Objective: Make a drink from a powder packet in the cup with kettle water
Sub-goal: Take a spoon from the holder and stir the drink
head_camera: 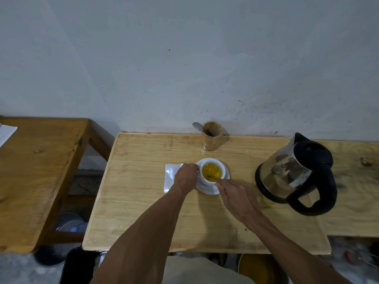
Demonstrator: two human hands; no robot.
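A white cup (212,179) full of yellow-orange liquid stands on a white saucer (209,189) in the middle of the light wooden table (143,201). My left hand (185,178) is closed on the cup's left side, at its handle. My right hand (235,194) pinches a thin spoon (213,177) whose bowl dips into the liquid. A white powder packet (169,176) lies flat left of the cup, partly under my left hand. The steel kettle (295,175) with black lid and handle stands at the right.
A wooden holder (212,138) with a metal spoon (198,126) in it stands at the table's back edge by the wall. A darker wooden table (37,171) is on the left, separated by a gap. Buckets and clutter lie on the floor below.
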